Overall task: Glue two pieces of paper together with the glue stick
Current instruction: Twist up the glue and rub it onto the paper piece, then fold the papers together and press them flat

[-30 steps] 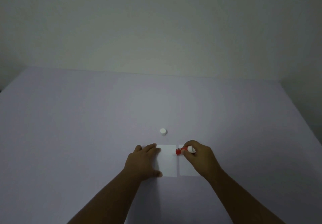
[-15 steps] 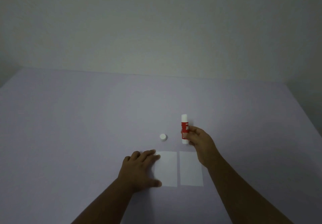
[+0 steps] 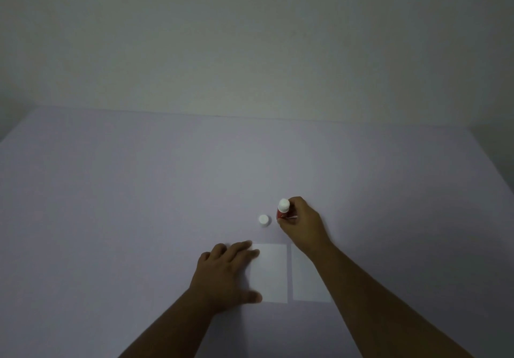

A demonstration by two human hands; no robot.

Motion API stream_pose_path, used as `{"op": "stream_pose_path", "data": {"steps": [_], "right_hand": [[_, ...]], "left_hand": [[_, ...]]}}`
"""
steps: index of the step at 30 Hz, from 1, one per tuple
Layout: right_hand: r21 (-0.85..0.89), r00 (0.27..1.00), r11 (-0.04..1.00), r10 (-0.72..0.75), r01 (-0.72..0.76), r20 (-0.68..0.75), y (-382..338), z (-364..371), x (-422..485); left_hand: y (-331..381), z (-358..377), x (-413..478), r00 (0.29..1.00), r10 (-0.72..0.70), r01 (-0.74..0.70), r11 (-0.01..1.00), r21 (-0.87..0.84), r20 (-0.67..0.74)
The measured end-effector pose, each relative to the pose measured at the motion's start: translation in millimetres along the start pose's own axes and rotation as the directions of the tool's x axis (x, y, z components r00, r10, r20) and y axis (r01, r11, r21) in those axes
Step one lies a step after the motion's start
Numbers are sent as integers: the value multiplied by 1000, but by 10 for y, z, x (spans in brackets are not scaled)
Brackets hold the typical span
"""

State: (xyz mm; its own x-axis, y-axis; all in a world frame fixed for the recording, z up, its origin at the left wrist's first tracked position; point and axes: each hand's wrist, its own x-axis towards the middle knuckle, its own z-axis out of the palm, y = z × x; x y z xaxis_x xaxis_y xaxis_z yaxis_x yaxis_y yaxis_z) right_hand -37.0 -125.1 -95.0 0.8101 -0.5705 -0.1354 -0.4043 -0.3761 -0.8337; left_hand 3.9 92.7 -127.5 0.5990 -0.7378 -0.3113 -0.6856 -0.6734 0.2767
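Head view looks down on a pale lilac table [image 3: 139, 218] under dim light. Right hand [image 3: 303, 224] has its fingers closed around the glue stick [image 3: 283, 209], which stands roughly upright with its white end up and its red body half hidden by the fingers. Just to the left of that hand sits the small white cap [image 3: 263, 220], apart from the stick. Left hand [image 3: 226, 274] lies flat, fingers spread and palm down, its fingertips and thumb resting on the left edge of the left paper [image 3: 272, 274]. Immediately right of that sheet, with a thin gap between them, lies the right paper [image 3: 304, 282], partly covered by the right forearm [image 3: 375, 302]. Both sheets lie nearer the person than the right hand.
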Motion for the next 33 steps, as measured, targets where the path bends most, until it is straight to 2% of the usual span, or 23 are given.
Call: {"op": "stream_pose_path", "data": {"steps": [7,11,16,20,24,33], "right_hand": [[31,1000,1000,0,-1,21,-15,31,-15],[69,998,996,52,-55,42,-13,18,-37],[-9,983,986,167,-168,-82,91,-54,-252],[-197,979,961,203,-192,35,160,-74,-597],[-284,964,939,238,-196,122,137,-30,-896],[-152,934,937,334,-315,128,101,46,-1062]], "left_hand": [[-28,7,7,1000,-16,16,1000,-6,18],[-48,7,13,1000,-10,10,1000,12,17],[-87,4,9,1000,-5,5,1000,16,31],[-87,-29,26,1000,0,-1,1000,27,15],[-65,-40,12,1000,8,-7,999,43,-8],[-23,-22,-50,1000,11,-11,999,47,-14]]}}
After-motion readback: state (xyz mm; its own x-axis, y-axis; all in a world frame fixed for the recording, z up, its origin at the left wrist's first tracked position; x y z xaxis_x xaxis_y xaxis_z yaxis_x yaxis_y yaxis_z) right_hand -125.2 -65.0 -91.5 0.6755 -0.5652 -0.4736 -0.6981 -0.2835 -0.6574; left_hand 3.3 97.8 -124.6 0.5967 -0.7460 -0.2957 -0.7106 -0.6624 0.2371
